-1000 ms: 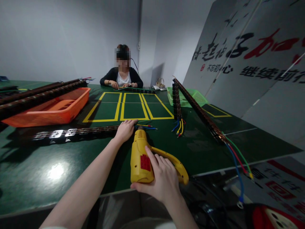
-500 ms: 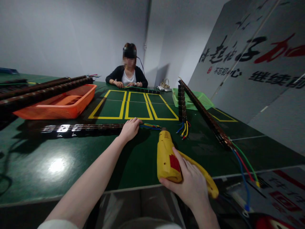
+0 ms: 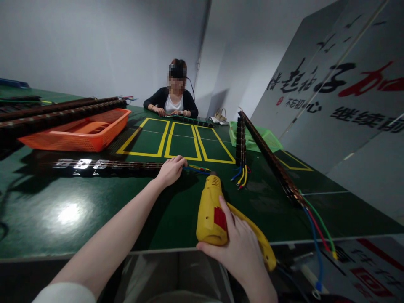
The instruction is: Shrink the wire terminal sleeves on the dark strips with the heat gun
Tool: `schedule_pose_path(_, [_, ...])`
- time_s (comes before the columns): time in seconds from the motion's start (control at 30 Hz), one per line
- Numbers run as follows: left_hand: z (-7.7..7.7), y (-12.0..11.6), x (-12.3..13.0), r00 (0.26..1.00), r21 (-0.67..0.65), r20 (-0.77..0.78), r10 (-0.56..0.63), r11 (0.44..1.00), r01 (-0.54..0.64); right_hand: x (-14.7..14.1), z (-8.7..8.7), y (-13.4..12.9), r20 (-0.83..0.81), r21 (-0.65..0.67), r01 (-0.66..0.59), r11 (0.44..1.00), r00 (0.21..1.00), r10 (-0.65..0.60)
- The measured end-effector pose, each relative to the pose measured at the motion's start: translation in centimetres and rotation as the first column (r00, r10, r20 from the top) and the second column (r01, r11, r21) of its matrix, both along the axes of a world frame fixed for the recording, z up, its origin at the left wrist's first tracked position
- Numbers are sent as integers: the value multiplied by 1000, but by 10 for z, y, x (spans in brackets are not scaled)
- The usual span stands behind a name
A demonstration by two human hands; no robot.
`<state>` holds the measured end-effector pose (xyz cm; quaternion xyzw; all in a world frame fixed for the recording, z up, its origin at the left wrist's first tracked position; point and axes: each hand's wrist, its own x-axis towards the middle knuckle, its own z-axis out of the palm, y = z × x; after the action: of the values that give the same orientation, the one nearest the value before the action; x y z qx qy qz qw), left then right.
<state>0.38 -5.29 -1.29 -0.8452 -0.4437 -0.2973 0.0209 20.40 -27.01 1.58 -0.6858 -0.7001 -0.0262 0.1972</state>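
Observation:
My right hand [image 3: 241, 248] is wrapped around the body of a yellow heat gun [image 3: 211, 202], whose metal nozzle points away from me. Just past the nozzle lie the ends of thin blue, green and yellow wires [image 3: 198, 168]. These come out of a long black wire harness [image 3: 126, 168] lying crosswise on the table. My left hand [image 3: 172, 170] is closed over its right end, where the wires emerge; the fingertips are partly hidden from me.
On the left, more dark harnesses [image 3: 63, 112] rest across an orange basket [image 3: 107, 126]. Two others lean on a green basket [image 3: 268, 136], coloured wires towards me. Yellow tape rectangles [image 3: 183, 158] mark the green table [image 3: 104, 206]. A co-worker [image 3: 173, 99] sits opposite, hands on another harness.
My view has tilted slightly. The heat gun in my right hand has shifted a little to the left in the picture, its nozzle still near the wire ends. My left hand keeps its hold.

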Motion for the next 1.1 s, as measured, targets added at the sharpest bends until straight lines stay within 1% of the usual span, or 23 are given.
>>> schedule_pose_path(0.1, [1,0,0,1000,-17,1,-26,1000,26,-7,-3,4,-18,2,-102,995,995,102])
schedule_pose_path(0.2, [2,1,1,999,-43,27,-20,999,21,-19,-3,7,-36,12,-200,980,979,200])
schedule_pose_path(0.3, [3,2,1,999,-74,46,-11,997,14,-31,-1,7,-59,-26,-263,964,963,262])
schedule_pose_path(0.4, [4,2,1,998,-86,50,-29,996,33,-39,1,7,-93,-76,-302,950,951,294])
schedule_pose_path(0.53, [5,2,0,996,-98,69,-49,994,56,-39,-1,7,-105,-86,-320,943,944,311])
schedule_pose_path(0.73, [5,3,-1,996,-116,81,-38,992,47,-38,-10,5,-51,37,-336,941,940,338])
schedule_pose_path(0.87, [5,2,-1,997,-115,75,-24,993,33,-38,-14,2,-7,111,-324,940,945,327])
schedule_pose_path(1.1, [6,2,-1,996,-105,85,-28,994,37,-38,-15,3,9,138,-295,946,955,296])
